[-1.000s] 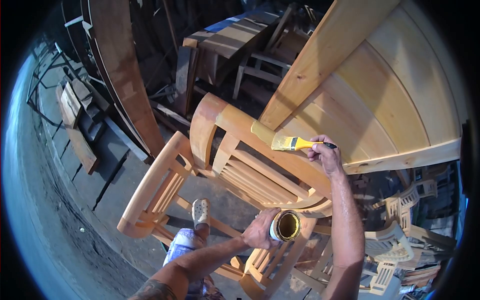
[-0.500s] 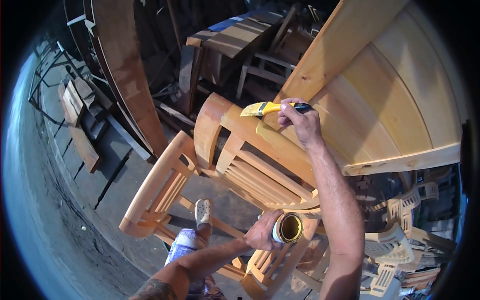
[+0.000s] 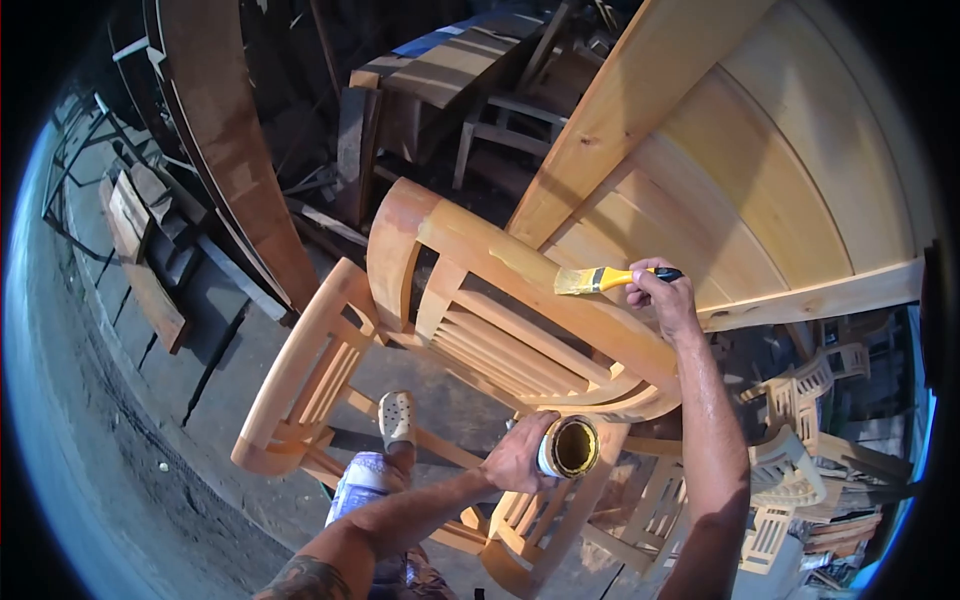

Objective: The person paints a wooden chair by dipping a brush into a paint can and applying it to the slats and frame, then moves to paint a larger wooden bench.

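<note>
My right hand point(image 3: 661, 296) grips a paintbrush point(image 3: 612, 280) with a yellow and black handle. Its pale bristles are at the wide top rail point(image 3: 520, 255) of a wooden bench point(image 3: 500, 345) with a slatted back. A wet-looking patch shows on the rail, left of the bristles. Lower down, my left hand point(image 3: 518, 458) is wrapped round an open can point(image 3: 570, 447). Yellowish stains mark the can's rim, and its inside looks dark. The can is held over the bench's near side, by a slatted armrest point(image 3: 530, 520).
A large panelled wooden piece point(image 3: 760, 170) stands at the upper right. Behind the bench is a stack of boards point(image 3: 455, 65). A tall curved brown panel point(image 3: 225, 130) leans at the left. Several pale chairs point(image 3: 785, 470) stand lower right. My shoe point(image 3: 397, 418) is under the bench.
My right hand has moved the paintbrush right and down along the top rail. The left hand still holds the can, shifted slightly in view. The camera view has shifted a little.
</note>
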